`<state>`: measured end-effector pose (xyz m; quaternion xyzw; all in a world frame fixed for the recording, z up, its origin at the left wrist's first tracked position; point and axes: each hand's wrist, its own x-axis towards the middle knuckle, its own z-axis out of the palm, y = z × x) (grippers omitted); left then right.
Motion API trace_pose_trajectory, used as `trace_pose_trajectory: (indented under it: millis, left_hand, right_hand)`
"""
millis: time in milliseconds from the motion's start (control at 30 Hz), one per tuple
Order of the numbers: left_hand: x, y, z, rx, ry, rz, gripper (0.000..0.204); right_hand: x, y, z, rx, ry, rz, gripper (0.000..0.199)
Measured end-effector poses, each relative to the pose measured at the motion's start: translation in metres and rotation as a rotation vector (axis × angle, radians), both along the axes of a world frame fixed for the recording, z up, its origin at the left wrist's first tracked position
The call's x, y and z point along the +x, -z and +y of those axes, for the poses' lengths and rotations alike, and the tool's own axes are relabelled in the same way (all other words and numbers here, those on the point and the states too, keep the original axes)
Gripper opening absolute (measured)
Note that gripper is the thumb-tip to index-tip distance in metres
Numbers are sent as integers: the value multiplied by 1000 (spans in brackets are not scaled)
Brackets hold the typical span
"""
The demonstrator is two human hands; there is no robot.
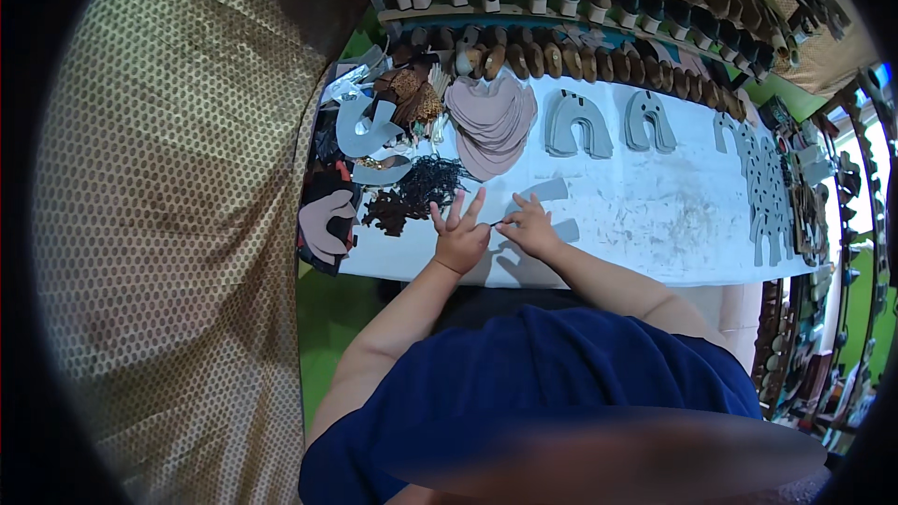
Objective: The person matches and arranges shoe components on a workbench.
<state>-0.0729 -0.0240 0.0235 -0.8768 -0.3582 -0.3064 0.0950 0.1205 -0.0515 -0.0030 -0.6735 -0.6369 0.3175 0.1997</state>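
Over the near part of the white-covered table, my left hand (461,243) pinches one end of a small dark strip (497,223) between thumb and forefinger, its other fingers spread. The fingers of my right hand (531,229) close on the strip's other end. Too little of the strip shows to tell its kind. Beyond and to the left of my left hand lies a tangle of thin black strips (432,183), with a pile of short dark brown pieces (385,211) beside it. A flat grey piece (547,190) lies just beyond my right hand.
Farther back are a stack of pinkish curved pieces (494,122) and stacks of grey U-shaped pieces (578,126). Many grey cut pieces (767,187) line the table's right end. Rows of shoes (599,65) stand at the back. A patterned curtain (187,224) hangs at left.
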Motion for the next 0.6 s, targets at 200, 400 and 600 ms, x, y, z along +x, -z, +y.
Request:
trace_pose_trajectory:
  millis: [200,400,600]
  left_hand:
    - [28,15,-4,54,12,40,17]
    - [56,37,-15,-443,-244,72,41]
    - [66,43,-29,-748,-373,214,68]
  right_hand:
    - [45,46,28,-125,-246,343,22]
    - [73,10,45,17,-130,-167,15]
    - [83,24,73,-15,-292,-252,13]
